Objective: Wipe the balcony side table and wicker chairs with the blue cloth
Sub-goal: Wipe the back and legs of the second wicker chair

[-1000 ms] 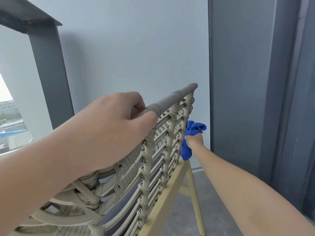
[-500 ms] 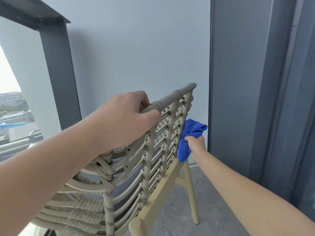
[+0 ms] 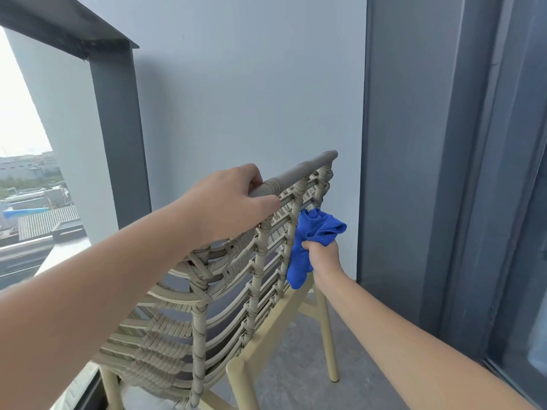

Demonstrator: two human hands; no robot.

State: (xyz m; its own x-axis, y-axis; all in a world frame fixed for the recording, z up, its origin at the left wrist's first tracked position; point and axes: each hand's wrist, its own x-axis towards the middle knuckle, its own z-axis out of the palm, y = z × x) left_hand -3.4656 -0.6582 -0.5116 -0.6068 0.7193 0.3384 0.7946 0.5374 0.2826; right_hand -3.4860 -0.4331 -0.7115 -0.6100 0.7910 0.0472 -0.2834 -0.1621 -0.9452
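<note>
Nothing here can be read: no words, labels, brands, numbers or signs show on anything in view.

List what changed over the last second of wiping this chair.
The right hand slid the blue cloth slightly down, then back up along the far edge of the wicker chair back. The view drifted a little. The left hand still grips the top rail, and the right still holds the cloth.
</note>
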